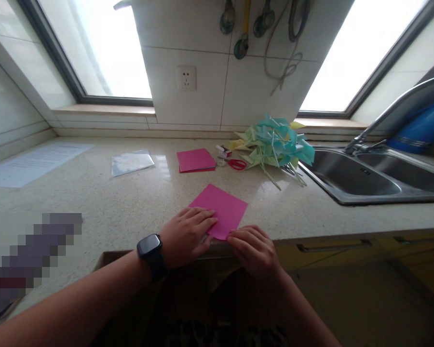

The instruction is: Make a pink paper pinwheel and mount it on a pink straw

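Observation:
A pink square paper sheet [222,207] lies on the stone counter [123,197] near its front edge, turned like a diamond. My left hand [186,236], with a black watch on the wrist, rests flat on the sheet's near left corner, fingers stretched out. My right hand [251,246] has its fingers curled and pressed on the sheet's nearest corner at the counter edge.
A stack of pink paper [196,160] lies further back, with red scissors [236,164] and a heap of teal and yellow paper pinwheels [275,144] beside it. A steel sink [369,178] with a tap is at the right. A clear plastic sleeve [132,162] and a white sheet [32,164] lie left.

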Motion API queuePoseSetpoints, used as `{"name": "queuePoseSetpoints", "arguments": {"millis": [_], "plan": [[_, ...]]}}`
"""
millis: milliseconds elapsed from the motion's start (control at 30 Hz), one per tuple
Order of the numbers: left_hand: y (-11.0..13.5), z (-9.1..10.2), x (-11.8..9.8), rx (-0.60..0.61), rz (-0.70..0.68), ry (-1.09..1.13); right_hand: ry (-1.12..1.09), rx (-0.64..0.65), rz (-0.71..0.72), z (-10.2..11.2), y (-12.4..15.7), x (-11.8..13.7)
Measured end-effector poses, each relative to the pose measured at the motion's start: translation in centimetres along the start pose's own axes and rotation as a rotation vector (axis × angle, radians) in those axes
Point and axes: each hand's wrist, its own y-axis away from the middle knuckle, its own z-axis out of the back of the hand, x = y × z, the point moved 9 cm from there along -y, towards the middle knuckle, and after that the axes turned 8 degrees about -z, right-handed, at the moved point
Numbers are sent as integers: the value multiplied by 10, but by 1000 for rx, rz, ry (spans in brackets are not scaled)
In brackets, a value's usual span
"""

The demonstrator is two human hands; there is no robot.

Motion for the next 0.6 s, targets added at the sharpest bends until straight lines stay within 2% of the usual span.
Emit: {"name": "queuePoseSetpoints", "arguments": {"millis": [600], "plan": [[2, -1, 0, -18, 14, -18, 37, 38, -27, -2, -1, 2]]}}
